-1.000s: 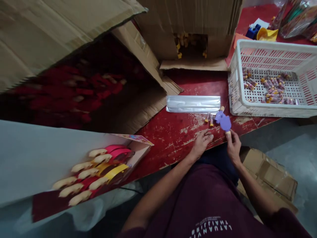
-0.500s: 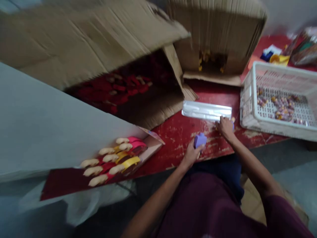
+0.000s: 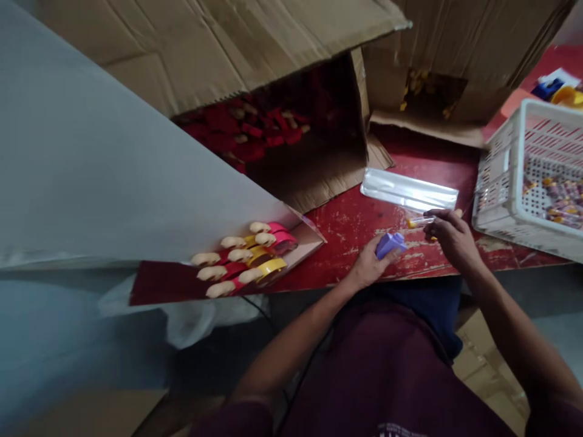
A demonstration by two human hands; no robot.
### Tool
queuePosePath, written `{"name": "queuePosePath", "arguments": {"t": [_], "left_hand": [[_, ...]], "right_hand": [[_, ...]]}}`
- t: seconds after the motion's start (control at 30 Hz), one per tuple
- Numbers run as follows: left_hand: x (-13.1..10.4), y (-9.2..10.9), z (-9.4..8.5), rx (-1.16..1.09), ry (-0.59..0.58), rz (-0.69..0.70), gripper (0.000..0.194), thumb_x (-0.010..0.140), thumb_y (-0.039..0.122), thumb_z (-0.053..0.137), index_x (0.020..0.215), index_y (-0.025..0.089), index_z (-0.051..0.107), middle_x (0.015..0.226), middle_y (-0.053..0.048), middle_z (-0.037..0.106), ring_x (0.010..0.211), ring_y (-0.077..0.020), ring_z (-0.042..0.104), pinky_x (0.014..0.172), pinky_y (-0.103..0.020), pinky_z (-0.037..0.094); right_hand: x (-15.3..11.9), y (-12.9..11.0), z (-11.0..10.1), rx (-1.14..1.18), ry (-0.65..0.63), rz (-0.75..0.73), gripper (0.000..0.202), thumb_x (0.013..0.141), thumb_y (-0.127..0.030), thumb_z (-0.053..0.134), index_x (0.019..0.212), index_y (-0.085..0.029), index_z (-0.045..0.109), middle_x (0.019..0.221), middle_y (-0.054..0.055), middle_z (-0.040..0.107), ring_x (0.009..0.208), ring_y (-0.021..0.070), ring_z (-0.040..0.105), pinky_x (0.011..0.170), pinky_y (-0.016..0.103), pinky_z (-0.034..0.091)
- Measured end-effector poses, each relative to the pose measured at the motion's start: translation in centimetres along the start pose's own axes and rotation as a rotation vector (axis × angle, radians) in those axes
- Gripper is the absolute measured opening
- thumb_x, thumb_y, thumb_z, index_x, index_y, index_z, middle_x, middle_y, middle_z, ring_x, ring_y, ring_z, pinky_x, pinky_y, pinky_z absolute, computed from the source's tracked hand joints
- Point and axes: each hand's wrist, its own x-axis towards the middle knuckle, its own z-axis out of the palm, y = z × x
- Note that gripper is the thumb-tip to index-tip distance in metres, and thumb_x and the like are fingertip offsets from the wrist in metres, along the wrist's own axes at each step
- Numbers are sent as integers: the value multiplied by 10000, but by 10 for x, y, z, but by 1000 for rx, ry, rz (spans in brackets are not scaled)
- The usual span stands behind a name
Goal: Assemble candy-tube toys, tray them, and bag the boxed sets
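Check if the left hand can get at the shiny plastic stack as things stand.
Likely yes: only scratched red tabletop shows between the left hand and the near edge of the shiny plastic stack. The purple piece it holds may hamper a grip, though.

Centre right: a purple block [image 3: 389, 245], yellow-ended clear tube [image 3: 419, 222], pale-streaked red tabletop [image 3: 344, 224]; far right, blurred pieces [image 3: 565, 197], perhaps mauve-and-yellow.
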Motion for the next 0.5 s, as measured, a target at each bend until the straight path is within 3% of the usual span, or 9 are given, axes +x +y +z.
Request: {"name": "queuePosePath", "arguments": {"t": [0.07, 0.13, 0.23, 0.37, 0.5], "left_hand": [[-3, 8, -3, 43, -51, 24, 529, 845, 573, 690, 1134, 132, 641, 963, -80, 676, 869, -204, 634, 831, -334, 511], [-8, 15, -5, 73, -79, 40, 499, 851, 577, 679, 1089, 141, 633, 922, -58, 656, 811, -181, 602, 785, -314, 487], [-17, 25, -7, 121, -129, 59, 458, 857, 602, 661, 971, 161, 611, 810, -14, 602, 715, -146, 542, 680, -275, 429], [-26, 31, -8, 177, -179, 65, 439, 859, 606, 666, 889, 179, 568, 729, 19, 551, 664, -127, 506, 622, -253, 376], [-32, 32, -8, 231, -194, 78, 431, 869, 593, 676, 864, 180, 553, 691, 33, 536, 635, -119, 494, 607, -251, 359]], "right_hand": [[-19, -15, -4, 102, -26, -34, 236, 853, -305, 615, 1053, -199, 679, 911, 25, 695, 686, 138, 636, 686, 300, 541], [-33, -25, -6, 51, -68, -55, 215, 865, -265, 602, 1037, -201, 716, 888, 21, 695, 700, 134, 629, 708, 298, 538], [-48, -33, -7, -43, -149, -83, 224, 891, -327, 672, 1063, -196, 730, 886, 29, 688, 769, 151, 639, 736, 299, 546], [-56, -36, -11, -109, -248, -149, 379, 827, -436, 812, 1092, -202, 675, 1017, 57, 690, 876, 183, 659, 762, 310, 564], [-60, -38, -20, -301, -304, -275, 357, 886, -476, 758, 1095, -210, 641, 1028, 76, 694, 898, 206, 660, 765, 325, 552]]}}
